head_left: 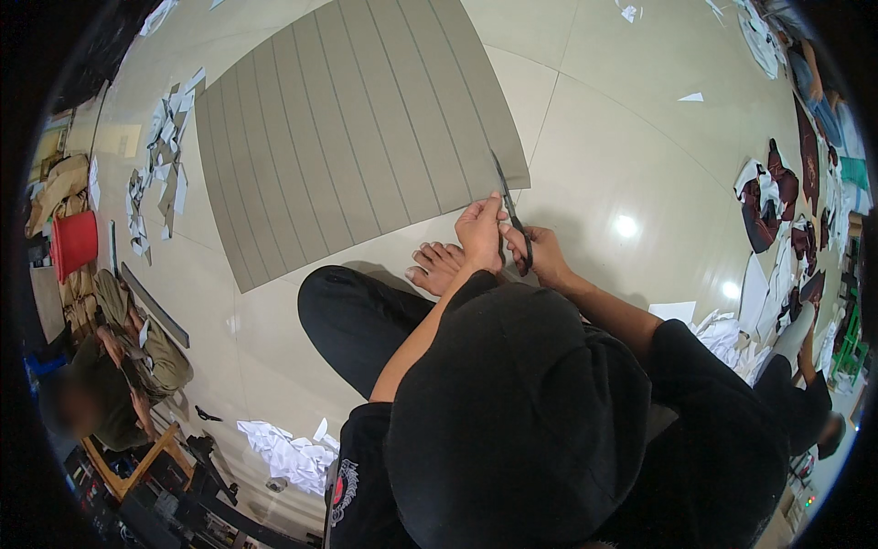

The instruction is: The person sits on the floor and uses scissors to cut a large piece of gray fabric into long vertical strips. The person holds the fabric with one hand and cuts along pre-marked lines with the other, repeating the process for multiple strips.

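A large grey sheet (338,119) marked with dark parallel lines lies on the floor in front of me. My right hand (541,254) is closed through the handles of black scissors (514,218). Their blades reach over the near edge of the sheet, along the line closest to its right side. Just left of the scissors, my left hand (480,229) is closed, thumb and fingers pinching the sheet's near edge. Its fingertips are close to the blades. How far the blades have entered the sheet is too small to tell.
My bare foot (435,265) is beside my left hand. Paper scraps (165,151) lie left of the sheet, with white scraps (288,453) at lower left. Dark red and white pieces (766,197) lie at right. Another person (119,366) sits at left, one (800,393) at right.
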Tool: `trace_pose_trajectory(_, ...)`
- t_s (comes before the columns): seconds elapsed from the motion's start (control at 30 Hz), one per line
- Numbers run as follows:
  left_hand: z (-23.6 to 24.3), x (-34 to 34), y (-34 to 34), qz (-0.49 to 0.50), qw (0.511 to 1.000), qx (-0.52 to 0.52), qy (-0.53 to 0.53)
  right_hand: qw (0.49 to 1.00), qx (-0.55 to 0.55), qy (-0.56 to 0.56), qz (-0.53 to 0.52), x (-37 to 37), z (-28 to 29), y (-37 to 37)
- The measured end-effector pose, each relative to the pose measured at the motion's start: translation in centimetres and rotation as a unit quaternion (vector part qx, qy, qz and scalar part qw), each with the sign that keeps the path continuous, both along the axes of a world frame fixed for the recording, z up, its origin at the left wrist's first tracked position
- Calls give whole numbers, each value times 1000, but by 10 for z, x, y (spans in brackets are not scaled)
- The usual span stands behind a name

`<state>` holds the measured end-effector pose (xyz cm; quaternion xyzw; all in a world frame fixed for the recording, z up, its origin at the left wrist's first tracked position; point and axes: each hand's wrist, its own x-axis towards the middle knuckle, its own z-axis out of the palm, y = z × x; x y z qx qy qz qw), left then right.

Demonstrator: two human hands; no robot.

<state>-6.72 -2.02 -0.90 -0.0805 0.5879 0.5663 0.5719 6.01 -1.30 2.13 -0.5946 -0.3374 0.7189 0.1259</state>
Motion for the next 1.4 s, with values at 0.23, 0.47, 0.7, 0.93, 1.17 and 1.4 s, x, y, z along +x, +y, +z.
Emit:
trace_pose_trajectory(0.23,2,0,0,2,1000,4,-1,1000,4,-5,-2,0,2,0)
trace_pose_trajectory(0.47,-3,1,1,8,1000,5,-1,1000,23,-6,-3,2,-2,-1)
trace_pose_trajectory(0.7,2,0,2,1,1000,0,-3,1000,22,-18,3,3,-4,-1)
trace_pose_trajectory(0.93,-1,1,-2,30,998,45,-12,1000,4,-20,-7,-5,2,11)
trace_pose_trajectory(1.17,-18,-2,-8,6,999,38,1,1000,23,-3,10,-11,-3,28)
trace_pose_trajectory(1.4,-17,-4,-10,-18,999,35,-1,999,34,-3,13,-16,-6,34)
